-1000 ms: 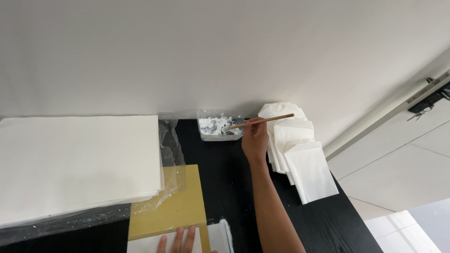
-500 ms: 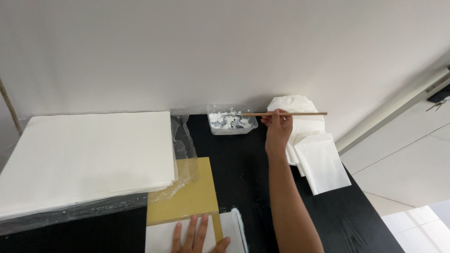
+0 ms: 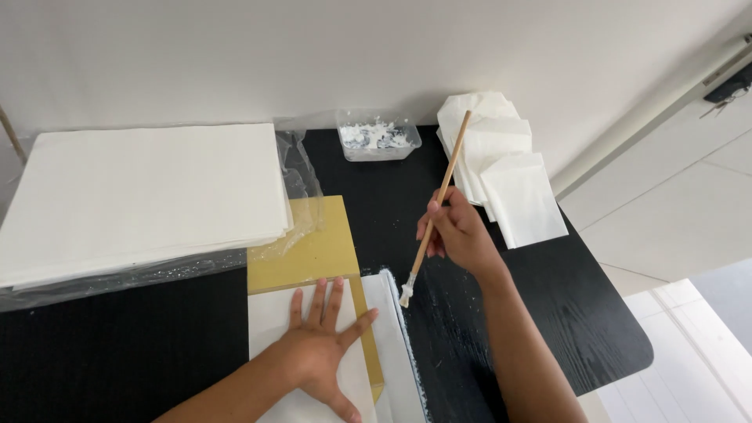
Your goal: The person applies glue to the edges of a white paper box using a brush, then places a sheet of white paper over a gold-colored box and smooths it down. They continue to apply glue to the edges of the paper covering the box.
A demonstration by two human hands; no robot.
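The left hand [image 3: 317, 351] lies flat and open on the white sheet [image 3: 270, 321] near the counter's [image 3: 141, 337] front edge; it should press firmly. The right hand [image 3: 458, 235] grips the wooden brush [image 3: 435, 211], best drawn lightly along the folded flap [image 3: 388, 329].

Left hand [image 3: 319, 351] flat, right hand [image 3: 458, 233] gripping

Black wood-grain table [image 3: 595, 329] against a plain white wall [image 3: 313, 55], pale tiled floor [image 3: 674, 211].
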